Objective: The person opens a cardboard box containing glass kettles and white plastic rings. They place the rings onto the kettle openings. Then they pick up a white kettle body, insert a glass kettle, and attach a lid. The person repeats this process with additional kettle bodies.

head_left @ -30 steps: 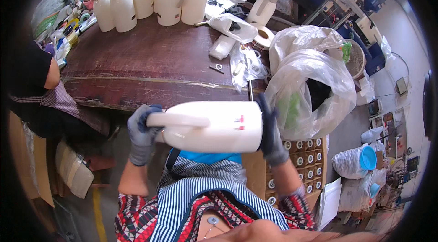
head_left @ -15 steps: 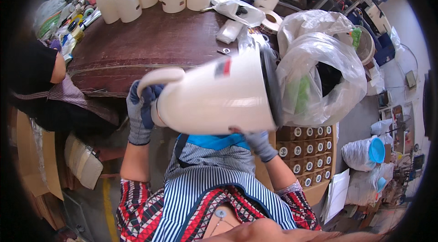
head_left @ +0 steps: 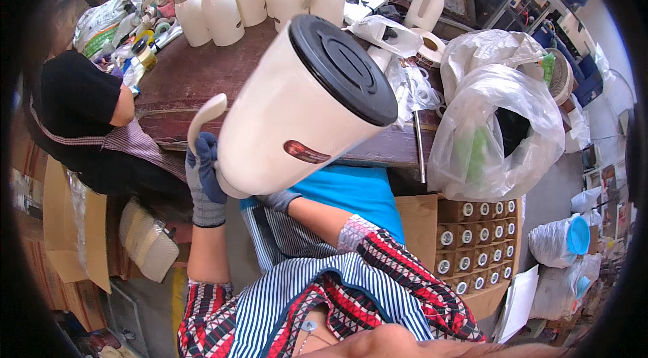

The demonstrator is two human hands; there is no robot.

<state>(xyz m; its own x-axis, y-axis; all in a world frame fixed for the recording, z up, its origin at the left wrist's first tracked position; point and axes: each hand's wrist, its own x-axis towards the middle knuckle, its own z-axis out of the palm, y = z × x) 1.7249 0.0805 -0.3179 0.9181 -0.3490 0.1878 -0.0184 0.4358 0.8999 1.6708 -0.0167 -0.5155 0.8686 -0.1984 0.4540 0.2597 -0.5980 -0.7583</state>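
A large cream vacuum jug is held tilted in front of me, its black round base turned up and to the right. A dark red oval sticker shows on its side. My left hand, in a grey-blue glove, is closed around the jug's neck end, below the curved handle. Under the same end, my gloved right hand reaches in against the lower side. The jug hides its fingers.
Several similar jugs stand at the back of the brown table. A plastic bag bulges at the right. Below it sits a divided carton of round-topped pieces. A co-worker in a black cap is close on the left.
The jug has been turned so its base faces up and its oval sticker shows. My right hand has moved left from the base end to the neck end. The view has shifted slightly.
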